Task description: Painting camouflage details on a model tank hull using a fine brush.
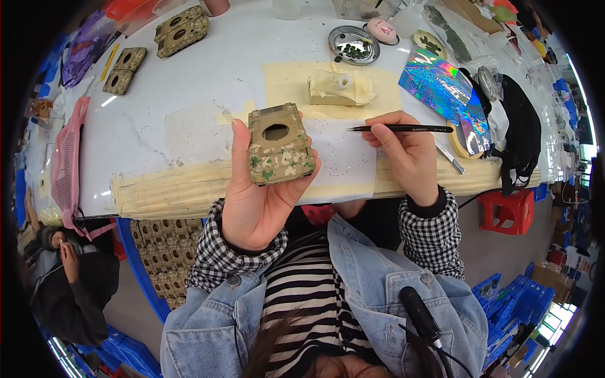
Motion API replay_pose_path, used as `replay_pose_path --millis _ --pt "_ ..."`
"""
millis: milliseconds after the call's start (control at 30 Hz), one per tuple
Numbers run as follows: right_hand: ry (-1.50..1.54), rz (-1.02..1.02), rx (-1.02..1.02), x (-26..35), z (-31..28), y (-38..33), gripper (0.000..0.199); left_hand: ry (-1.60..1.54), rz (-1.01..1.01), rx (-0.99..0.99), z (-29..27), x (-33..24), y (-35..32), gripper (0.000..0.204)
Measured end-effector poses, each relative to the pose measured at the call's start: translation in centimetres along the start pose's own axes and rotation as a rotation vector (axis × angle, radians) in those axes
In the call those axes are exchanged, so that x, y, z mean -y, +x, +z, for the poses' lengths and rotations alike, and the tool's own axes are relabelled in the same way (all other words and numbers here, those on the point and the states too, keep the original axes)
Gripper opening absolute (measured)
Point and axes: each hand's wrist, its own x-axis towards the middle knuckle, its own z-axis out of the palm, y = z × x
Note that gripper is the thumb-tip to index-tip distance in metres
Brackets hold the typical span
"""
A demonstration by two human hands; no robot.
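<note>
Over the near side of the desk point(214, 69), the person's left hand point(258, 211) has its grip wrapped around a camouflage shell point(280, 157), the round hole facing me. At three o'clock from it, apart, the right hand point(413, 154) pinches a black fine-tipped tool point(419, 128), its point toward nine. I see a taped block point(322, 94) between one and two, a round dish point(345, 34) of dark green bits point(356, 53) around one, and similar shells point(194, 33) toward ten and eleven.
</note>
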Motion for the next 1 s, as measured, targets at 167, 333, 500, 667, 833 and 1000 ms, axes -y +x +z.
replay_pose_path --millis 167,333,500,667,833,1000 --pt "0.019 0.02 -0.022 0.11 0.16 0.14 0.016 0.0 0.001 -0.003 -0.02 0.06 0.04 0.066" --pt "0.026 0.005 -0.055 0.25 0.41 0.21 0.015 0.003 0.001 -0.005 -0.1 -0.03 -0.02 0.066" --pt "0.025 0.015 -0.055 0.23 0.39 0.18 0.016 0.001 0.009 -0.014 -0.04 -0.01 -0.05 0.066" --pt "0.035 0.013 -0.055 0.18 0.41 0.14 0.016 -0.006 0.003 -0.005 -0.15 -0.08 -0.09 0.066" --pt "0.04 0.023 -0.055 0.21 0.42 0.16 0.016 -0.01 -0.004 -0.001 -0.29 -0.08 -0.13 0.066" --pt "0.022 0.024 -0.047 0.33 0.36 0.16 0.017 -0.021 -0.008 -0.009 -0.35 -0.02 -0.17 0.066"
